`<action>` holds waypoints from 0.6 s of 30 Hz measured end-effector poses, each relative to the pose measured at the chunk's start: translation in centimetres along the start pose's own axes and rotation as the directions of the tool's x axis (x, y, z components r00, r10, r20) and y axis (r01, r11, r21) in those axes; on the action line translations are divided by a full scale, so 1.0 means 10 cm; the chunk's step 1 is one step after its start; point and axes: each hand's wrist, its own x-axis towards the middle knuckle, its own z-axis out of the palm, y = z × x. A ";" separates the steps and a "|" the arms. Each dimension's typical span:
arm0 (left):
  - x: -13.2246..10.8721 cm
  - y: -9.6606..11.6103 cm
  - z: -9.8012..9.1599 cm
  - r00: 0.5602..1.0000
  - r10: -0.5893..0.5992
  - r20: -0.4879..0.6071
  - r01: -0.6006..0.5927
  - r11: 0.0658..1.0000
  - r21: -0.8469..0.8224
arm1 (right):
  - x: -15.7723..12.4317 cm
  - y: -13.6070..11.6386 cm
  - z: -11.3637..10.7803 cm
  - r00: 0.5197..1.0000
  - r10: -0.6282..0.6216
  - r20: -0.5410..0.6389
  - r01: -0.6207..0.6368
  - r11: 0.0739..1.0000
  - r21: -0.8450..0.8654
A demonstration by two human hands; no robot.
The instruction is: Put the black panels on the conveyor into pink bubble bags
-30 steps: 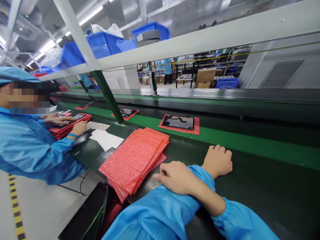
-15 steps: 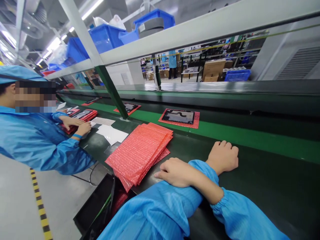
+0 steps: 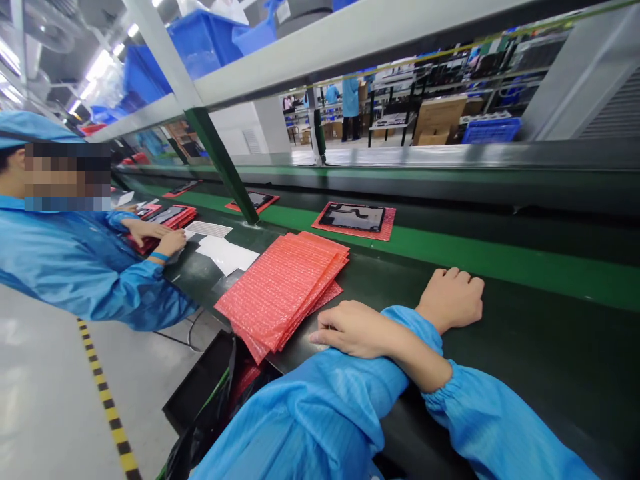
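My arms lie crossed on the dark green bench [image 3: 540,360], both in blue sleeves. My right hand [image 3: 353,328] reaches left over my left forearm. It rests flat at the bench edge with nothing in it, just beside a stack of red bubble-wrap bags [image 3: 283,287]. My left hand [image 3: 453,297] lies to the right on the bare bench, fingers curled under, holding nothing. On the green conveyor belt [image 3: 500,263] beyond my hands sits a dark flat panel on a red bubble bag [image 3: 355,219].
To the left, a co-worker in blue [image 3: 85,260] handles a panel on a red stack [image 3: 167,217], with white sheets [image 3: 225,255] nearby. A slanted green post [image 3: 223,167] rises from the bench. Another panel [image 3: 255,200] rides the belt. A black bin [image 3: 205,393] stands below the bench edge.
My hands have stayed still, arms crossed. The view has tilted down and shifted slightly. The co-worker's hands have moved a little over their stack.
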 end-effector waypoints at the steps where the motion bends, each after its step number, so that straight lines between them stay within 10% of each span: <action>1: 0.00 0.00 0.00 1.000 -0.003 -0.006 0.002 1.000 -0.006 | 0.01 0.00 -0.01 0.998 -0.015 0.054 0.015 1.000 -0.011; 10: -0.02 0.00 -0.03 1.000 0.004 -0.019 -0.004 1.000 -0.020 | 0.08 0.00 0.00 0.981 -0.032 0.194 0.043 0.998 -0.051; 18: 0.00 -0.02 0.08 0.997 0.014 -0.079 -0.019 0.998 -0.059 | 0.10 0.05 0.15 0.992 0.111 -0.067 -0.108 0.993 0.053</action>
